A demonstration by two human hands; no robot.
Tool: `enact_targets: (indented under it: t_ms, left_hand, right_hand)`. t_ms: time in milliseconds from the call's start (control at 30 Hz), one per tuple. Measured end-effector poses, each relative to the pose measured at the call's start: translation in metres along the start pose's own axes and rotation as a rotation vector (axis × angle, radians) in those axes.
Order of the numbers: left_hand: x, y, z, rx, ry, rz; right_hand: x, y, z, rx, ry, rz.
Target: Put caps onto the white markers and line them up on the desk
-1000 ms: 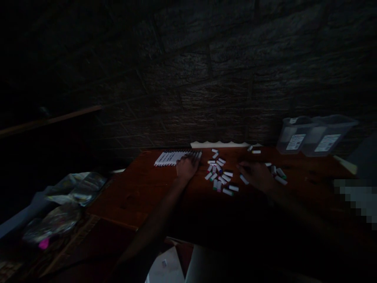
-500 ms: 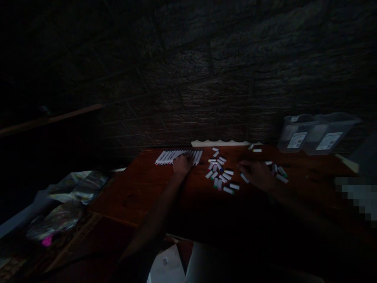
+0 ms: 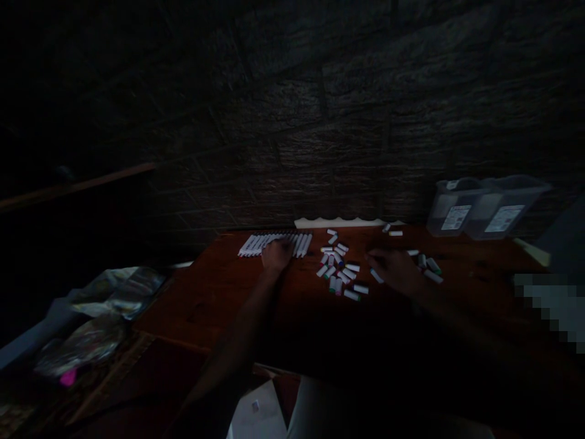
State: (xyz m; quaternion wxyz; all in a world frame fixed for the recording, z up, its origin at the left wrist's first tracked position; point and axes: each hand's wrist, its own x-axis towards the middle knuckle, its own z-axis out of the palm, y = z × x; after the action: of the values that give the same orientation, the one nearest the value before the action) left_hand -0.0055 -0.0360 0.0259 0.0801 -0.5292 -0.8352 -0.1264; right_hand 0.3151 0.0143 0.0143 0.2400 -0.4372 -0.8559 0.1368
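Counted two clear bins (image 3: 450,214) by the wall (image 3: 274,134); two short white pieces (image 3: 395,233) before it, some seventeen in a loose cluster (image 3: 349,274), five around the right hand (image 3: 395,266). Could not count the white markers (image 3: 250,245), rowed and part-covered at left on the surface (image 3: 196,299). Found fingers of the left hand (image 3: 276,253) curled over them, right fingers bunched nearly together; cannot tell either's hold

Bare left hand (image 3: 276,253) and right hand (image 3: 397,269), 2 bare forearms (image 3: 247,317)

The table (image 3: 192,299) is wood, the wall (image 3: 338,134) rough, the bins (image 3: 444,208) clear plastic, the markers (image 3: 249,245) smooth.
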Motion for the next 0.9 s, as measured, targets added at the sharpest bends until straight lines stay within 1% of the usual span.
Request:
enact_targets:
  t_ms: [100,300,433,567,633,733,833,900]
  left_hand:
    - [0.001,-0.003,0.002,-0.001,-0.009,-0.006]
    - [0.001,0.002,0.003,-0.005,-0.002,-0.015]
    - [-0.001,0.005,0.003,-0.029,0.019,0.008]
    - [-0.002,0.007,0.001,-0.069,0.045,0.059]
    - [-0.003,0.009,0.000,-0.104,0.052,0.101]
    - [-0.008,0.016,-0.003,-0.178,0.048,0.201]
    - [-0.018,0.030,-0.006,-0.254,0.024,0.319]
    - [-0.027,0.042,-0.007,-0.347,0.025,0.443]
  right_hand:
    - [0.000,-0.001,0.000,-0.029,0.000,0.012]
    - [-0.001,-0.003,0.000,-0.009,-0.004,0.010]
    - [-0.001,-0.002,0.001,0.002,0.029,-0.004]
    - [0.000,0.000,0.003,-0.002,0.024,-0.008]
    - [0.000,0.000,0.003,-0.009,0.014,-0.006]
    - [-0.001,0.000,0.002,0.007,0.014,-0.010]
    - [-0.001,0.001,-0.001,0.032,0.042,0.012]
    - [0.001,0.002,-0.002,0.023,0.085,0.016]
